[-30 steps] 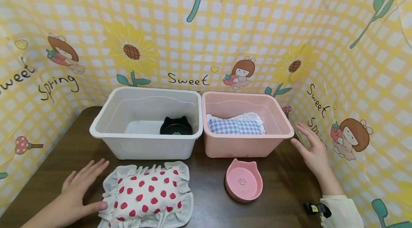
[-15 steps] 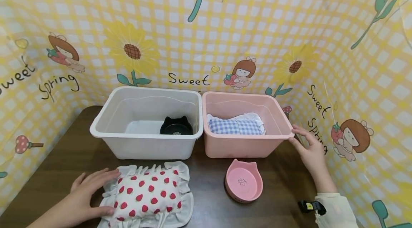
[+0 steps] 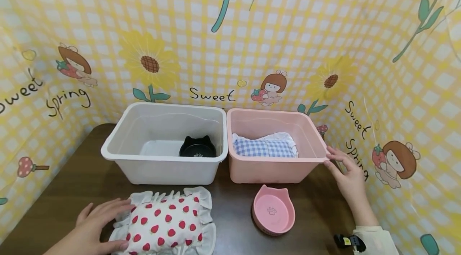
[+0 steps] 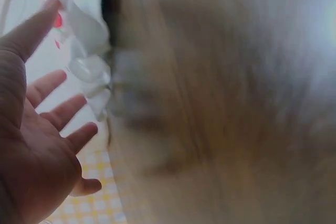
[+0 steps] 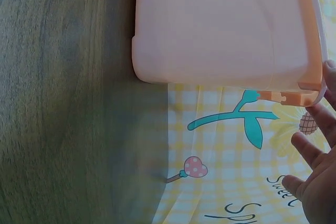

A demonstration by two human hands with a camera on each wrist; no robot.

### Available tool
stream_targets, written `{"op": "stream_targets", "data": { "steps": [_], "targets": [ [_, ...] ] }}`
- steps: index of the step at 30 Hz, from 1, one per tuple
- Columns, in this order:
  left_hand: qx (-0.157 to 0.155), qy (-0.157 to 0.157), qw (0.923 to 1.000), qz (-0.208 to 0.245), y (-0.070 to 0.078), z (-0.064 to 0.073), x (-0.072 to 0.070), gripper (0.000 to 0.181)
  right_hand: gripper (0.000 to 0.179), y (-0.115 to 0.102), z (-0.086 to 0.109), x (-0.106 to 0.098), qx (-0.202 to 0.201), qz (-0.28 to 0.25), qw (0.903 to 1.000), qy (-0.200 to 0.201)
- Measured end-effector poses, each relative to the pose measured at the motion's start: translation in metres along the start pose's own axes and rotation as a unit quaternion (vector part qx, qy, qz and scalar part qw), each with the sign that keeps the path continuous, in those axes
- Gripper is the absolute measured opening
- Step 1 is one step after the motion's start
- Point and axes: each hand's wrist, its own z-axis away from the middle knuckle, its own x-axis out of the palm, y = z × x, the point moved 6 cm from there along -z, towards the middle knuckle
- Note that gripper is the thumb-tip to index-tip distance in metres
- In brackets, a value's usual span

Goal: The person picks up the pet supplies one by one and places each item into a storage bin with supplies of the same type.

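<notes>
My left hand (image 3: pixel 90 227) lies at the left edge of a small white cushion (image 3: pixel 167 221) with red strawberries and a ruffled border. Its fingers are spread, thumb and fingertips at the ruffle; the left wrist view shows the palm facing that frill (image 4: pixel 89 72). At the front right corner of a pink plastic bin (image 3: pixel 266 171), my right hand (image 3: pixel 347 177) touches the rim with thumb and forefinger, the other fingers extended. The right wrist view shows these fingertips at the bin's corner (image 5: pixel 315 95). Inside the pink bin sits a blue-checked cushion (image 3: pixel 264 147).
Left of the pink bin stands a white bin (image 3: pixel 165 173) holding a black cat-eared bowl (image 3: pixel 197 147). A pink cat-eared bowl (image 3: pixel 273 211) is on the dark wooden table (image 3: pixel 230 215) in front. Yellow checked cloth (image 3: pixel 216 47) hangs behind and at both sides.
My left hand has moved right onto the cushion's ruffle. The right hand has come left to touch the pink bin's rim. The head view has tilted slightly upward.
</notes>
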Motion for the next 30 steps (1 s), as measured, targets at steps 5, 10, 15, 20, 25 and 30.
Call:
{"op": "stream_targets", "data": {
  "steps": [5, 10, 15, 20, 25, 30],
  "targets": [
    [-0.028, 0.001, 0.9995, 0.015, 0.004, 0.014, 0.007, 0.073, 0.025, 0.002, 0.007, -0.002, 0.0, -0.003, 1.0, 0.009],
    [-0.025, 0.002, 0.9996, -0.01, 0.01, 0.015, 0.013, 0.079, 0.024, 0.001, 0.005, -0.003, 0.003, 0.006, 0.9999, 0.011],
    [-0.039, -0.026, 0.9981, -0.041, 0.014, 0.008, 0.019, 0.086, 0.021, 0.002, 0.001, -0.001, 0.018, 0.015, 0.9997, 0.001],
    [-0.039, -0.015, 0.9981, -0.046, 0.019, 0.003, 0.018, 0.082, 0.021, 0.003, 0.001, -0.001, 0.027, 0.023, 0.9994, 0.0],
    [-0.059, -0.009, 0.9975, -0.038, 0.019, 0.0, 0.016, 0.07, 0.02, 0.004, 0.004, -0.003, 0.027, 0.027, 0.9992, 0.006],
    [-0.099, -0.032, 0.9937, -0.041, 0.014, -0.005, 0.014, 0.064, 0.021, 0.002, 0.001, -0.003, 0.031, 0.025, 0.9992, 0.005]
  ]
}}
